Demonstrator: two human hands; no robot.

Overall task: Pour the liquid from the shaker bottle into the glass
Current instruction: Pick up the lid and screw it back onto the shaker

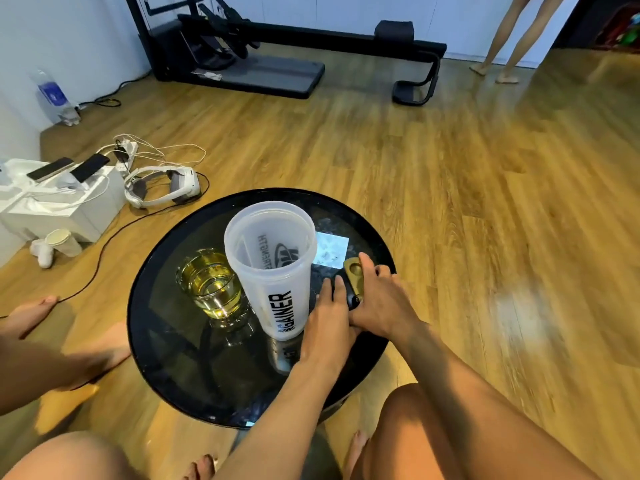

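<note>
Since both hands crowd the base of it: the shaker bottle (273, 271) is the landmark for every place below.
Risk nearest the body: a wrist nudging the shaker bottle's foot could tip it, as it stands tall, lidless and looks empty; I judge it light.
Left hand (327, 320): just right of the shaker bottle's base, palm down, fingers stretched flat toward the lid, gripping nothing that I can see; the forearm runs back toward the person's knee.
Right hand (379, 299): further right of the shaker bottle, touching the left hand, fingers spread loosely over the dark lid (353, 289) with its gold flip cap; whether it truly grips it I cannot tell.
Lid risk: dragged carelessly, it could knock the shaker bottle leftward.
Glass (214, 285): touching or just beside the shaker bottle's left side, upright, holding yellow liquid well up; a toppled bottle would strike it and spill.
Task stage: pouring looks finished, judging by the filled glass.
Bench (166, 341): round, black, glossy; a slick top under everything.
</note>
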